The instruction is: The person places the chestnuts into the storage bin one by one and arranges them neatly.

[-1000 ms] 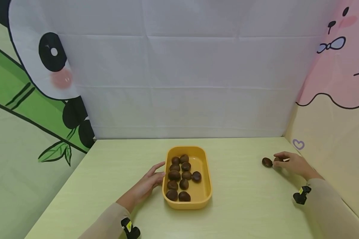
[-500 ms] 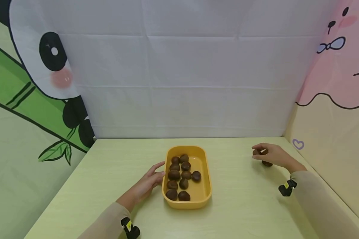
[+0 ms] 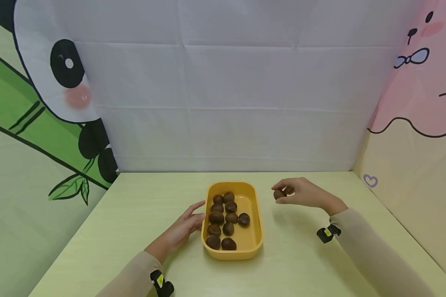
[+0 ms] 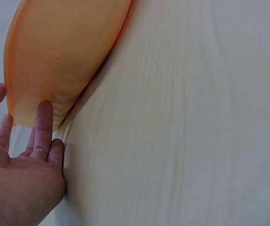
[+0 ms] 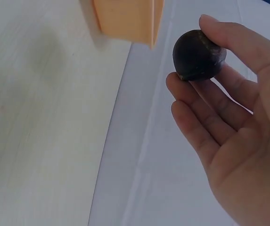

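Note:
A yellow plastic tray (image 3: 250,243) stands mid-table with several brown chestnuts (image 3: 217,218) in it, mostly along its left side. My left hand (image 3: 180,232) lies beside the tray, its extended fingers touching the left wall; the left wrist view shows them against the tray's outer side (image 4: 69,56). To the right of the tray, above the table, my right hand (image 3: 304,193) pinches a chestnut (image 3: 279,194) between thumb and fingers. That dark, round chestnut (image 5: 198,55) is plain in the right wrist view. Whether a second one is hidden behind it, I cannot tell.
The pale wood-grain table (image 3: 141,198) ends at a white cloth backdrop (image 3: 230,82). Printed cartoon panels (image 3: 412,165) rise at the left and right sides. Each wrist wears a small black camera (image 3: 328,233).
My right hand has moved left toward the tray, carrying a chestnut. The chestnuts seen earlier on the table at right no longer lie there. My left hand and the tray have stayed put.

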Action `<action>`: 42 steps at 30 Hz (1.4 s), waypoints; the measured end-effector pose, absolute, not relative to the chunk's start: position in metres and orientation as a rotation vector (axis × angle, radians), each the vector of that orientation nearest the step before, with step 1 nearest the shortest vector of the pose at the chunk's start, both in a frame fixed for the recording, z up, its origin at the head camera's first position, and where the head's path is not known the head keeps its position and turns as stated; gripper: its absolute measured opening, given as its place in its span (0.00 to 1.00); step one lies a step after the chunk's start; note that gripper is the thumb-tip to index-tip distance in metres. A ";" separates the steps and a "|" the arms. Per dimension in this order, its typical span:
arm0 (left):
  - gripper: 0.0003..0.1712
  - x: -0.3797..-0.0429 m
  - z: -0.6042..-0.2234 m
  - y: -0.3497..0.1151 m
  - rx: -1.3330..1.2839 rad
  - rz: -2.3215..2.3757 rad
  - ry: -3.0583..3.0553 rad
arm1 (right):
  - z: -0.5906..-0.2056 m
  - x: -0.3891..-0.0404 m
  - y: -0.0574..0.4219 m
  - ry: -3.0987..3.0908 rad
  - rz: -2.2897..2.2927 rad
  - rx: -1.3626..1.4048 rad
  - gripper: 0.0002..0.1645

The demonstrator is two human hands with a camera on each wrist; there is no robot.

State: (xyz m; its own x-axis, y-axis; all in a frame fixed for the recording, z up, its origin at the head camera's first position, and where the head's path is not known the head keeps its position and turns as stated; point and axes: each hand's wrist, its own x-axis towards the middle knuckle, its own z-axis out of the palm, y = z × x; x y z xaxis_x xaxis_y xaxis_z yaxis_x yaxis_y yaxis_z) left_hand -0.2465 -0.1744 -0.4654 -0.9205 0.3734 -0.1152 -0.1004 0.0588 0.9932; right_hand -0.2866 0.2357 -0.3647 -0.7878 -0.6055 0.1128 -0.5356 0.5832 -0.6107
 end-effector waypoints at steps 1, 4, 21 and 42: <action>0.35 -0.247 -0.465 -0.175 0.270 1.928 2.000 | -0.364 -0.285 0.228 2.680 -0.983 -1.018 0.24; 0.35 -0.247 -0.466 -0.175 0.267 1.932 1.999 | -0.363 -0.283 0.207 2.625 -0.974 -1.121 0.23; 0.35 -0.247 -0.464 -0.174 0.272 1.935 1.998 | -0.388 -0.271 0.136 2.505 -0.763 -1.301 0.22; 0.36 -0.247 -0.467 -0.174 0.278 1.941 1.990 | -0.411 -0.269 0.123 2.530 -0.568 -1.274 0.19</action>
State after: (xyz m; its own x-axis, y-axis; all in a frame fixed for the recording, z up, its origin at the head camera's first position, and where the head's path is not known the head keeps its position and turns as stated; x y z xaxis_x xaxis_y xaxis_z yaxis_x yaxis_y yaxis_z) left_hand -0.2467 -0.1738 -0.4666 -0.9209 0.3745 -0.1084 -0.0992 0.0440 0.9941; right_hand -0.2686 0.1226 -0.4108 -0.5855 -0.8093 -0.0479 -0.7112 0.5411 -0.4488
